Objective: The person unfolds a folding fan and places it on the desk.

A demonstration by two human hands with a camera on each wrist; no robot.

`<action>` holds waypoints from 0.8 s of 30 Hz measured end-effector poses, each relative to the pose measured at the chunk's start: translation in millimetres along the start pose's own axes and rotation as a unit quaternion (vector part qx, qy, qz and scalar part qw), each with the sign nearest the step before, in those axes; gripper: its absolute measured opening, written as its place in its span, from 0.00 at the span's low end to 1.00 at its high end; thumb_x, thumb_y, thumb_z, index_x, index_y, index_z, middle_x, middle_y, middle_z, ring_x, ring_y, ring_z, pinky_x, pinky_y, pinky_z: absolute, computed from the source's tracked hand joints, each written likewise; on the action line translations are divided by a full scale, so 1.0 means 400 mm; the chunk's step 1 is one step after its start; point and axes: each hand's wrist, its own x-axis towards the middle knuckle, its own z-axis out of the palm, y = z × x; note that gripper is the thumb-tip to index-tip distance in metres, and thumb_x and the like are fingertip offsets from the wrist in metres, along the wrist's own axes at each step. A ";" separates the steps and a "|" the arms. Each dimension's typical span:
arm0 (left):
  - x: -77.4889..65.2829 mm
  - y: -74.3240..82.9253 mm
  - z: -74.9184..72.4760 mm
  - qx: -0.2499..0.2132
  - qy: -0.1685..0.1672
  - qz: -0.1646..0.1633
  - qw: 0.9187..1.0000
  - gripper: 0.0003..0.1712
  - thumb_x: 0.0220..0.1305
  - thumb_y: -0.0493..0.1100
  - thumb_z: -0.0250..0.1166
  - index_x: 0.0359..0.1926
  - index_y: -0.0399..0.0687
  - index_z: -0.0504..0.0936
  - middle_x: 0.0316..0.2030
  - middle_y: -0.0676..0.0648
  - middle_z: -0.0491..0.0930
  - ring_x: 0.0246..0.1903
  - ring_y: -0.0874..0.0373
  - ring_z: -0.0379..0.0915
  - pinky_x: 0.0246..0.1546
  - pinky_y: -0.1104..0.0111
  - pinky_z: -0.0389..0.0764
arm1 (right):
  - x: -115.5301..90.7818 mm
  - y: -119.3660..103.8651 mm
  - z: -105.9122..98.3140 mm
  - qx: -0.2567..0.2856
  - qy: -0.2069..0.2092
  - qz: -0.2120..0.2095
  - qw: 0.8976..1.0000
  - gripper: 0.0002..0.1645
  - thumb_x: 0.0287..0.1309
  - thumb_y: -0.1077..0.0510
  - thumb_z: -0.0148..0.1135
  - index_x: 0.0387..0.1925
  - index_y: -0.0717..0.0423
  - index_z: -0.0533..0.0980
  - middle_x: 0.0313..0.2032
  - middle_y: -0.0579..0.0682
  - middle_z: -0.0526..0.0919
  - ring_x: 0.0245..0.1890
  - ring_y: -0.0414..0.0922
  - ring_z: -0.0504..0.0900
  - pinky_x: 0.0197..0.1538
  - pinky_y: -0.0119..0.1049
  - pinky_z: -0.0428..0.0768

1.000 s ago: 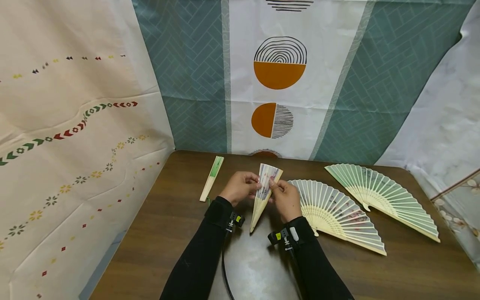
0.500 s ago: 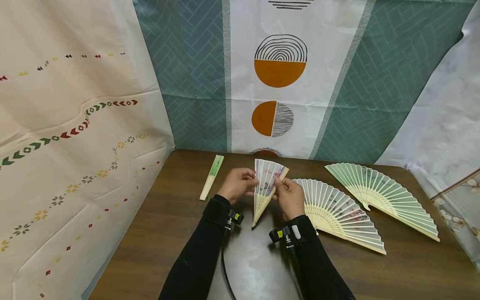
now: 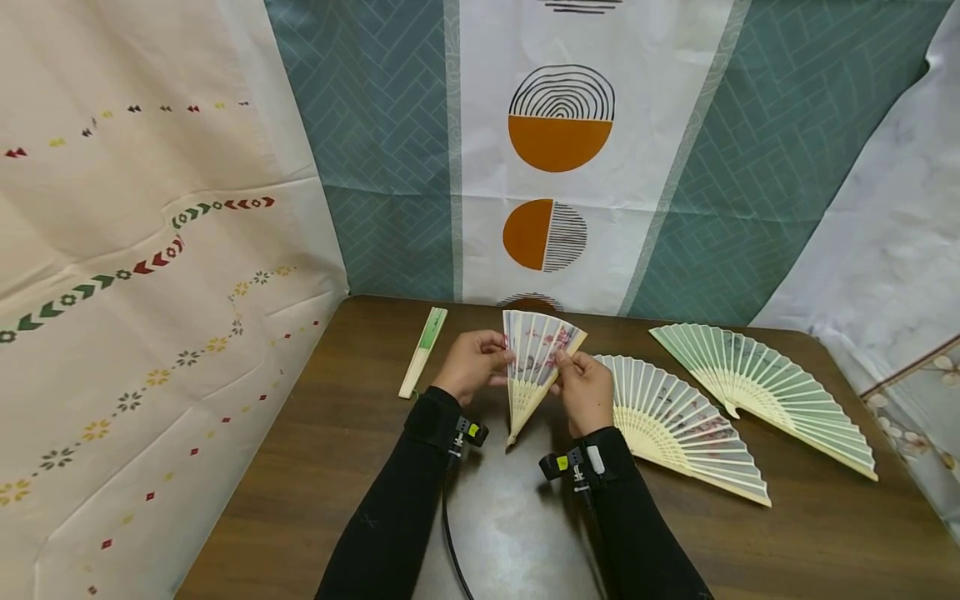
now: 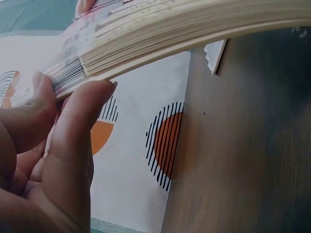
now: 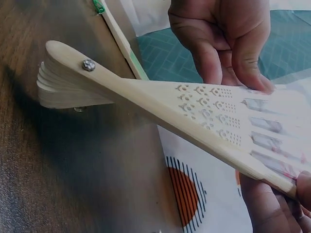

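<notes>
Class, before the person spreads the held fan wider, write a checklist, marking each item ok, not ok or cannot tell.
1. Left hand has a grip on the left edge of the held fan: ok, pinched.
2. Right hand has a grip on the opposite edge: ok.
3. Held fan fully spread: not ok, only partly open.
4. Rivet visible at the base: ok.
5. Right hand not touching the open white fan: cannot tell, they overlap in the head view.
6. Folded green fan apart from left hand: ok.

Held fan (image 3: 534,357) white with pink flowers; folded fan (image 3: 423,352) green and cream; table (image 3: 300,483) brown
</notes>
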 end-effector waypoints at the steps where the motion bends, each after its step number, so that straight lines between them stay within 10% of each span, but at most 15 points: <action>1: 0.002 0.002 0.000 -0.007 0.002 0.000 1.000 0.04 0.80 0.28 0.68 0.44 0.38 0.85 0.35 0.51 0.86 0.31 0.60 0.85 0.40 0.57 0.99 | 0.002 -0.001 -0.001 0.002 0.006 -0.001 1.000 0.21 0.87 0.55 0.63 0.46 0.75 0.83 0.24 0.39 0.87 0.29 0.32 0.87 0.34 0.24 0.89; 13: 0.010 0.003 -0.011 -0.049 0.023 0.003 0.999 0.01 0.81 0.28 0.67 0.47 0.34 0.85 0.35 0.53 0.83 0.32 0.61 0.84 0.37 0.66 0.97 | 0.011 -0.011 -0.016 0.029 0.034 -0.007 0.999 0.23 0.87 0.56 0.62 0.50 0.78 0.83 0.31 0.46 0.93 0.30 0.31 0.90 0.34 0.24 0.91; 24: 0.008 0.001 -0.022 -0.095 0.043 0.013 0.994 0.06 0.82 0.28 0.65 0.54 0.28 0.85 0.36 0.51 0.84 0.37 0.60 0.83 0.38 0.66 0.97 | 0.011 -0.008 -0.034 0.055 0.050 -0.002 0.997 0.21 0.89 0.54 0.60 0.38 0.65 0.80 0.17 0.40 0.78 0.22 0.32 0.85 0.30 0.27 0.88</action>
